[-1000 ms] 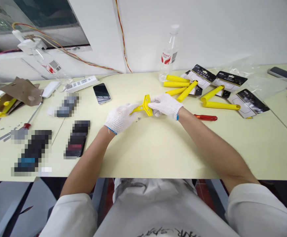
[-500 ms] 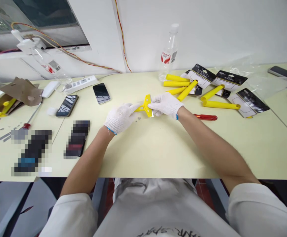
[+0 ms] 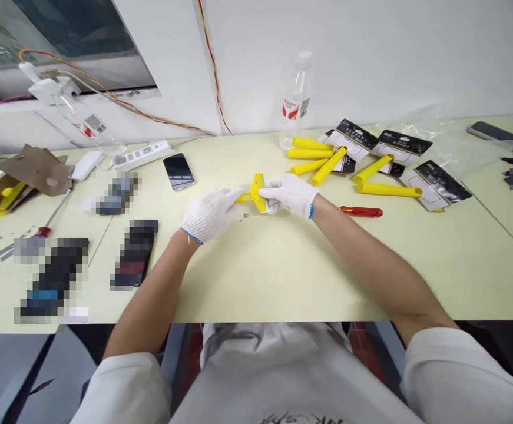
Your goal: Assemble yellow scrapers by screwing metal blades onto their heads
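Both my hands wear white knit gloves. My left hand (image 3: pixel 212 213) is closed on the neck of a yellow scraper head (image 3: pixel 258 193), held a little above the table. My right hand (image 3: pixel 292 195) pinches the head's wide end on the right, where a metal blade edge shows. Two screws sit in the yellow face. Some small screws (image 3: pixel 245 217) lie on the table just below the scraper. A red-handled screwdriver (image 3: pixel 361 212) rests right of my right wrist, partly behind the forearm.
Yellow tube handles (image 3: pixel 311 154) and black-and-white packaging cards (image 3: pixel 437 185) lie at the right. An upright plastic bottle (image 3: pixel 295 106) stands by the wall. Phones (image 3: pixel 179 172), a power strip (image 3: pixel 144 155), a screwdriver (image 3: pixel 44 231) and yellow parts with cardboard (image 3: pixel 39 168) occupy the left.
The whole view has shifted slightly. Both hands keep their hold on the scraper head, and my right fingers now cover more of its blade edge.
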The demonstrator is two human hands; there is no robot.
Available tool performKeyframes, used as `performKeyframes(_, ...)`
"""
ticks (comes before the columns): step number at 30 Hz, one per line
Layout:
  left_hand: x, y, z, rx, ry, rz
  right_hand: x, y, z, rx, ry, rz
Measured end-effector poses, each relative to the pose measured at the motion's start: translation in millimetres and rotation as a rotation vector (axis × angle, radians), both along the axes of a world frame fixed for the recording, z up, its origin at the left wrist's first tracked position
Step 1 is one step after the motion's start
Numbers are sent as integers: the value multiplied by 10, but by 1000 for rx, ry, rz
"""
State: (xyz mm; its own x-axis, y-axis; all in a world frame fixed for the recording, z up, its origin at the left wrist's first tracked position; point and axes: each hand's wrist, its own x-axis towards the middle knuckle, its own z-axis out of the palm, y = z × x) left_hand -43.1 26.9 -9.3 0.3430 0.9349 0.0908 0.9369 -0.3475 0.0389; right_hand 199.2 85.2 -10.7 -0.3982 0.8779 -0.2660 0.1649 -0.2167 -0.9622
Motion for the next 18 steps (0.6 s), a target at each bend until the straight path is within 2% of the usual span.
performKeyframes(2,-22,6,1,-8,-28,-8,-4,8,-15,-37,17,4)
performKeyframes(7,-25,7,8,24,-21,20,-31,9,-4,-23,-19,-51)
performKeyframes(12,108,-27,-7,52,2,28,-65,-81,101,-3,-57,-67)
performKeyframes(18,262,-80,5,-13,61,18,-91,-186,241,-4,-89,-19)
